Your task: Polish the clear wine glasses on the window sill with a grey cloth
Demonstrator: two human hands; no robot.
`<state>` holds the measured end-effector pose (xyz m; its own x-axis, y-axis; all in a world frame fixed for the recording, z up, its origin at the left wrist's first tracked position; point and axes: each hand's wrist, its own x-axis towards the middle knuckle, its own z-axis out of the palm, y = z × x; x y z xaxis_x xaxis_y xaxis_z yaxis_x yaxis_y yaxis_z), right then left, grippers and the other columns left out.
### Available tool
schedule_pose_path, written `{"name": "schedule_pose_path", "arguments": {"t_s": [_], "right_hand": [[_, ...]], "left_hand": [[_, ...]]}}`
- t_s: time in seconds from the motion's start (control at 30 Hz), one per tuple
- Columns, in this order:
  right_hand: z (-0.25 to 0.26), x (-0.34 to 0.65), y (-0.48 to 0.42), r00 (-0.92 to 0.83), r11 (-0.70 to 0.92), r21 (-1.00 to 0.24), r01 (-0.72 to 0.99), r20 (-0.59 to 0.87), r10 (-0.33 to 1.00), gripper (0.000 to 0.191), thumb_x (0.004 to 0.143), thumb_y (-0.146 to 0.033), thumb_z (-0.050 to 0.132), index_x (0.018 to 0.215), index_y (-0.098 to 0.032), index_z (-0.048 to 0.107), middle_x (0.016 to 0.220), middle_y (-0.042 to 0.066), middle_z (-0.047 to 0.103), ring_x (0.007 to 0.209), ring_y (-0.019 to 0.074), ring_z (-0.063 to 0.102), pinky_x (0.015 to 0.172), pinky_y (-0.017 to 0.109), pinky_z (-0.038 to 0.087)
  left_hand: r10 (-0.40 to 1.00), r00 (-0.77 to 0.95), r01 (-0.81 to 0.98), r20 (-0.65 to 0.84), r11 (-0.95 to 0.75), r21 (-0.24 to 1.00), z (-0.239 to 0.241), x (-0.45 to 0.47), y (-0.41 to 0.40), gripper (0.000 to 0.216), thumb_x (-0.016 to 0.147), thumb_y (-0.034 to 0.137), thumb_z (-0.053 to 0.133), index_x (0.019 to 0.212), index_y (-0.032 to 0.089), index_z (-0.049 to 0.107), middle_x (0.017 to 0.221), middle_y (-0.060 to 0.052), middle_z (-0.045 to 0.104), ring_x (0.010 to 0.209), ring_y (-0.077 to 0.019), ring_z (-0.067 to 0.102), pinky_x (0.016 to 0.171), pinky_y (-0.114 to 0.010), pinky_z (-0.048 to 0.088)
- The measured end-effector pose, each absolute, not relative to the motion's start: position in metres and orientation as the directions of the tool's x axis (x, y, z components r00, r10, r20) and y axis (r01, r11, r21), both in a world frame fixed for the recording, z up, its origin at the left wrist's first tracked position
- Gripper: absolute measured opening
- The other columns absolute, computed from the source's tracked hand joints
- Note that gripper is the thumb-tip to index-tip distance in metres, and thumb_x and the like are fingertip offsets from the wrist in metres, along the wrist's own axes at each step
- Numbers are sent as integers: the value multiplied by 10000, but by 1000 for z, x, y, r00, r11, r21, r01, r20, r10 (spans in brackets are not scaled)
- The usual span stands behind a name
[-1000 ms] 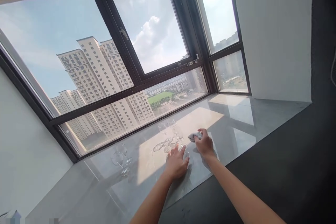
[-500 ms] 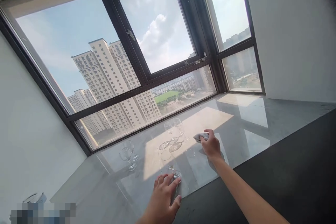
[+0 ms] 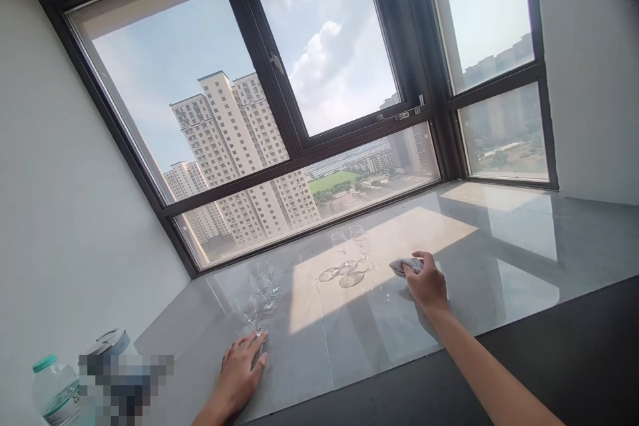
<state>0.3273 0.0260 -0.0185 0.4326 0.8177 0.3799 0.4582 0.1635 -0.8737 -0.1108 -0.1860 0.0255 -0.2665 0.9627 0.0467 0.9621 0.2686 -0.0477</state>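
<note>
My left hand (image 3: 238,367) lies low over the sill, fingers stretched forward and thumb apart. Its fingertips touch the foot of a clear stemmed wine glass (image 3: 246,307), which stands upright. Just behind that one are two more wine glasses, one nearer (image 3: 261,285) and one farther back (image 3: 272,274). My right hand (image 3: 428,285) is closed around a bunched whitish-grey cloth (image 3: 403,267), held by the thumb and fingers just above the sill. Between the hands and nearer the window, at least two wine glasses (image 3: 358,234) stand in sunlight, casting shadows.
The glossy grey stone sill (image 3: 369,329) runs along a dark-framed window (image 3: 309,153) and ends at a front edge by my forearms. At lower left stand a clear bottle with a green cap (image 3: 44,363) and a partly blurred-out container (image 3: 114,342). White walls flank the window.
My left hand and the wine glass at its fingertips have moved left, beside the other two glasses. My right hand still holds the cloth in about the same spot. The view has turned slightly left.
</note>
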Motion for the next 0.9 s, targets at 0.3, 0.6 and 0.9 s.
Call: {"name": "schedule_pose_path", "arguments": {"t_s": [0.3, 0.6, 0.9], "right_hand": [[-18, 327, 26, 420, 182, -878, 442, 382, 823, 373, 844, -414, 505, 1155, -211, 536, 1010, 123, 688, 832, 257, 654, 618, 304, 449], [-15, 326, 25, 415, 188, -870, 456, 395, 819, 336, 846, -380, 508, 1136, -213, 528, 992, 118, 690, 852, 266, 648, 642, 318, 462], [-16, 326, 28, 437, 195, -858, 475, 423, 794, 282, 846, -335, 520, 1107, -230, 535, 958, 87, 694, 834, 245, 658, 640, 300, 464]], "left_hand": [[946, -301, 954, 120, 300, 24, 14, -123, -170, 539, 935, 490, 340, 1413, 316, 519, 1506, -34, 480, 1403, -272, 397, 1156, -491, 286], [938, 68, 979, 340, -128, 157, 21, -12, -144, 297, 915, 331, 400, 1014, 249, 667, 1106, -70, 655, 1071, -240, 586, 947, -388, 465], [996, 31, 981, 83, -46, 190, 26, 93, 7, 655, 911, 492, 413, 1526, 279, 344, 1640, -71, 236, 1490, -283, 224, 1193, -461, 198]]}}
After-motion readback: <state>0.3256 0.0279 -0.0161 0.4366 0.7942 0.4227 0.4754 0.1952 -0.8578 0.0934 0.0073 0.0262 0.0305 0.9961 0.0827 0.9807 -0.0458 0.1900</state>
